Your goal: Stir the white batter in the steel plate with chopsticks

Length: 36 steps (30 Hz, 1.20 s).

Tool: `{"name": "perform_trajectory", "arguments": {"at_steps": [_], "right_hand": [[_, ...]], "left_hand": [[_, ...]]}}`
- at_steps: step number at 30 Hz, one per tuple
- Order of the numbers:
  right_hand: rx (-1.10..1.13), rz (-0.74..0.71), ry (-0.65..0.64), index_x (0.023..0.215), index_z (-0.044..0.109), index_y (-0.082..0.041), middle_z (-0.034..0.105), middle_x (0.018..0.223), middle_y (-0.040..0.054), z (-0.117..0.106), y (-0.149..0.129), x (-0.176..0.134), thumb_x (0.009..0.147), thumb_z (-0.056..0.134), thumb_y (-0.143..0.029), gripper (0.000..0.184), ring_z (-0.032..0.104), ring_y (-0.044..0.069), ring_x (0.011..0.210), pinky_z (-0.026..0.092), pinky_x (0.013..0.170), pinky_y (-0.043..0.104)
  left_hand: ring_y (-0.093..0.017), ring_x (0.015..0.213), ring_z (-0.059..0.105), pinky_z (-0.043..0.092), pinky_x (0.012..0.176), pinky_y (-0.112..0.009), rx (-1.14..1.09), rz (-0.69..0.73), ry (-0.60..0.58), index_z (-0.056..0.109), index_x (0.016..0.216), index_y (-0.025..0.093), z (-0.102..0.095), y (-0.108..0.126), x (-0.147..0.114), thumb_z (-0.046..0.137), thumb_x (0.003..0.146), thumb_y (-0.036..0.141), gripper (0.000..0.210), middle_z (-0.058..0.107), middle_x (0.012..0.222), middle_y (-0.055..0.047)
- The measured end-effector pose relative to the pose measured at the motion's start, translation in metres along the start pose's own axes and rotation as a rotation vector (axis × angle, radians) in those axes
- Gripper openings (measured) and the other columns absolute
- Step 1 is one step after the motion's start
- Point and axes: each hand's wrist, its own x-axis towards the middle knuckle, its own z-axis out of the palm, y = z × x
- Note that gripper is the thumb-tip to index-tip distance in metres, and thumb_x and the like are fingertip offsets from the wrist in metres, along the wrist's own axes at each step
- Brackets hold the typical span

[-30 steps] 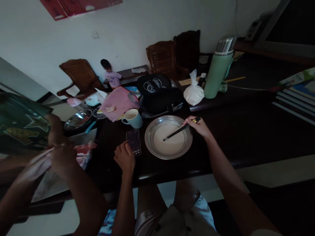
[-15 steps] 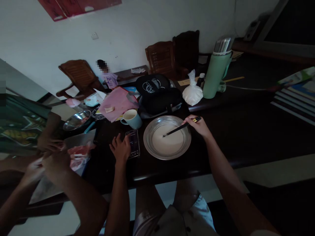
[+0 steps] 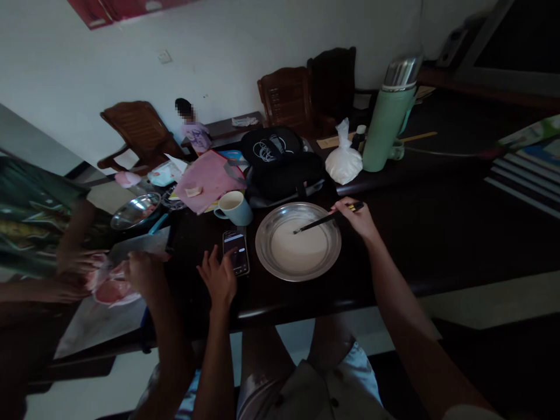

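Observation:
My right hand grips a pair of black chopsticks at the right rim of a round metal basin. Their tips reach into a pale, milky liquid inside it. Left of the basin, my left hand has its fingers spread, with the thumb over the screen of a smartphone that lies on the dark table. A light blue mug stands just behind the phone.
At left, other people's hands handle raw meat on a cutting board. Behind it sits a metal bowl. A black case, a bag of white powder, a green thermos and stacked books stand farther back.
The chopstick tips have shifted slightly up and right in the liquid. The phone screen shows different content under my left hand. At left, another person's hand has moved right, and the meat is spread open.

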Motion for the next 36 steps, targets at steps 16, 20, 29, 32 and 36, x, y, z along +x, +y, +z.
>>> {"name": "perform_trajectory", "arguments": {"at_steps": [16,20,29,32,36], "right_hand": [[0.044,0.056,-0.163,0.074,0.069,-0.021,0.073,0.067,0.0024,0.001,-0.001,-0.001,0.079,0.063,-0.053,0.033,0.070,0.020,0.069,0.052,0.071,0.032],[0.021,0.013,-0.098,0.074,0.069,-0.022,0.073,0.070,0.0016,0.001,0.002,0.000,0.079,0.064,-0.052,0.031,0.070,0.020,0.073,0.052,0.073,0.032],[-0.021,0.018,-0.191,0.075,0.070,-0.023,0.073,0.071,0.0024,0.001,0.001,-0.004,0.081,0.061,-0.051,0.031,0.069,0.020,0.073,0.052,0.073,0.032],[-0.033,-0.013,-0.136,0.075,0.070,-0.022,0.074,0.076,0.0026,0.002,0.002,-0.004,0.081,0.063,-0.050,0.030,0.069,0.020,0.078,0.052,0.075,0.032],[-0.018,0.011,-0.042,0.074,0.069,-0.022,0.073,0.068,0.0022,-0.003,0.004,-0.004,0.081,0.063,-0.051,0.030,0.069,0.020,0.067,0.052,0.069,0.032]], "left_hand": [[-0.019,0.099,0.062,0.050,0.087,-0.035,-0.716,-0.136,0.033,0.047,0.131,0.017,0.019,0.053,-0.048,0.023,0.095,0.050,0.054,0.064,0.111,-0.012],[-0.020,0.118,0.056,0.042,0.102,-0.034,-0.814,-0.197,-0.037,0.051,0.131,0.018,0.033,0.068,-0.053,0.031,0.093,0.054,0.056,0.061,0.125,-0.011],[-0.021,0.121,0.054,0.037,0.105,-0.034,-0.793,-0.190,-0.151,0.058,0.124,0.016,0.030,0.065,-0.050,0.035,0.092,0.053,0.054,0.061,0.127,-0.011],[-0.021,0.121,0.054,0.037,0.105,-0.034,-0.803,-0.180,-0.147,0.058,0.123,0.015,0.030,0.066,-0.050,0.035,0.092,0.052,0.053,0.061,0.127,-0.011],[-0.021,0.118,0.055,0.039,0.103,-0.034,-0.814,-0.140,-0.160,0.057,0.123,0.016,0.029,0.067,-0.050,0.033,0.093,0.050,0.051,0.062,0.125,-0.011]]}}
